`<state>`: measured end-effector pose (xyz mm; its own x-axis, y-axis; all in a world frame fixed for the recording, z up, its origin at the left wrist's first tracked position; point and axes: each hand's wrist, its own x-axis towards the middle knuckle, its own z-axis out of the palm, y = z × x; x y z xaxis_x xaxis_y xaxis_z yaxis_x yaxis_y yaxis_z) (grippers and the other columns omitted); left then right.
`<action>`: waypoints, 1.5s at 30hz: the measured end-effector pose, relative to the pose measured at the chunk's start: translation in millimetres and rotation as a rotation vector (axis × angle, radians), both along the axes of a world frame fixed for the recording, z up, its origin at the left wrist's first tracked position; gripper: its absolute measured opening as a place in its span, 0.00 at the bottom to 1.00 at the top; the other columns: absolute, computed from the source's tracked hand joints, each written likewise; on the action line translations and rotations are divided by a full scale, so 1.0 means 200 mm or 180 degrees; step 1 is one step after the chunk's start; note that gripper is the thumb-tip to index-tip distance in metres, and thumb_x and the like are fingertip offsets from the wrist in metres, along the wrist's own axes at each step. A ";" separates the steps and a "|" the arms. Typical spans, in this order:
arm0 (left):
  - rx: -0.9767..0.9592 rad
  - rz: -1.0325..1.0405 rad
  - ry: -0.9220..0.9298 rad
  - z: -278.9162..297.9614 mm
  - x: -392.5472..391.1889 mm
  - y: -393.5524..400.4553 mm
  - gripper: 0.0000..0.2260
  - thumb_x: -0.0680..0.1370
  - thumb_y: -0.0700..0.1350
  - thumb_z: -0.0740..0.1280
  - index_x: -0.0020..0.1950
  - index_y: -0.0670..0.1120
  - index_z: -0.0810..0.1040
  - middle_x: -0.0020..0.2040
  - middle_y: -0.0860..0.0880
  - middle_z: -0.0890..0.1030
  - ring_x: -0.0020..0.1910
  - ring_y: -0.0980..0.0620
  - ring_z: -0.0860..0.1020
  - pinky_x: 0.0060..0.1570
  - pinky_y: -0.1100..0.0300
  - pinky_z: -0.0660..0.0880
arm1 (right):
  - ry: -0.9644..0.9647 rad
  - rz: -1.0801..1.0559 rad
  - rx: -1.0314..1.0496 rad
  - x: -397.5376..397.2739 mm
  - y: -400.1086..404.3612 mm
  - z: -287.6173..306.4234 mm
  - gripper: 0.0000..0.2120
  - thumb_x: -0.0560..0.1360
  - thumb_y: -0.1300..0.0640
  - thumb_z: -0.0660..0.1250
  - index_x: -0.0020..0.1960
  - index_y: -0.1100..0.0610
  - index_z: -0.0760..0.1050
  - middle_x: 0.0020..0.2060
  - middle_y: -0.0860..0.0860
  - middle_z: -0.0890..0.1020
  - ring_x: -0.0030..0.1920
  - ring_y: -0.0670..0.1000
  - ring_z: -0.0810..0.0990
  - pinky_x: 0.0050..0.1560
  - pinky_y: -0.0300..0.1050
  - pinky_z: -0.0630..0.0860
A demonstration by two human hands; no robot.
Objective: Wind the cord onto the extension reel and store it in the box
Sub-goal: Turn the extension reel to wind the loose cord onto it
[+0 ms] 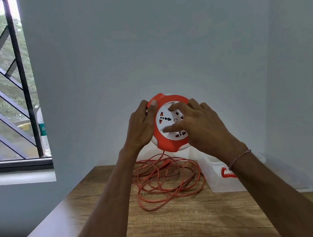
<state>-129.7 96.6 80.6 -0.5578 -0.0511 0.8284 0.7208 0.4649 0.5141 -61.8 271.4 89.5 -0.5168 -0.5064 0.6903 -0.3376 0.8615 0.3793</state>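
While we hold the extension reel (168, 124) up in the middle of the frame, well above the wooden table (181, 221), its white socket face is turned toward us inside an orange ring. Our left hand (141, 127) grips the reel's left edge, the thumb curled over the orange rim at the upper left and the remaining fingers wrapped behind the body, where we cannot see them. Our right hand (200, 125) lies across the right half of the socket face with its fingers spread; one fingertip rests near the top of the white disc and the thumb tip presses near its lower left. The reel thus sits between the two hands, the left at its side and the right over its front.

From the bottom of the reel the orange cord (167, 182) hangs down and runs into a loose tangle of loops lying on the table, directly below the hands in the lower centre. Just right of that tangle, partly behind our right forearm, stands a clear plastic box (216, 177) with a red latch (227, 173) on its side. A thin braided bracelet (239, 158) circles the right wrist. At the upper left a window with a dark metal grille (4, 79) shows green foliage outside.
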 end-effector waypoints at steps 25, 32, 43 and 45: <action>0.0104 0.0007 -0.0058 0.00 0.00 0.00 0.16 0.82 0.57 0.54 0.54 0.46 0.74 0.42 0.54 0.82 0.37 0.56 0.82 0.33 0.67 0.78 | 0.0488 0.0473 -0.1179 -0.03 0.02 -0.01 0.15 0.71 0.46 0.71 0.54 0.53 0.81 0.45 0.53 0.85 0.45 0.53 0.78 0.41 0.43 0.75; 0.0104 -0.0037 0.0038 0.01 0.01 0.00 0.17 0.82 0.56 0.54 0.54 0.45 0.74 0.41 0.53 0.82 0.36 0.56 0.82 0.33 0.67 0.78 | -0.0202 0.0313 -0.0333 0.01 0.03 0.02 0.26 0.65 0.58 0.78 0.60 0.43 0.78 0.67 0.53 0.71 0.64 0.56 0.66 0.55 0.55 0.75; 0.0065 -0.0034 -0.0035 0.01 0.02 0.02 0.16 0.82 0.56 0.55 0.55 0.45 0.74 0.44 0.52 0.83 0.37 0.55 0.83 0.36 0.60 0.82 | 0.0229 -0.0014 -0.0516 -0.02 0.02 -0.04 0.28 0.67 0.43 0.71 0.66 0.40 0.71 0.57 0.56 0.77 0.54 0.57 0.73 0.49 0.52 0.75; 0.0088 -0.0037 -0.0027 0.01 0.03 0.02 0.16 0.82 0.55 0.55 0.54 0.45 0.74 0.42 0.51 0.82 0.36 0.55 0.83 0.36 0.59 0.82 | 0.0282 -0.0015 -0.0757 -0.03 0.02 -0.04 0.28 0.68 0.40 0.66 0.68 0.39 0.69 0.56 0.56 0.79 0.52 0.56 0.76 0.48 0.51 0.76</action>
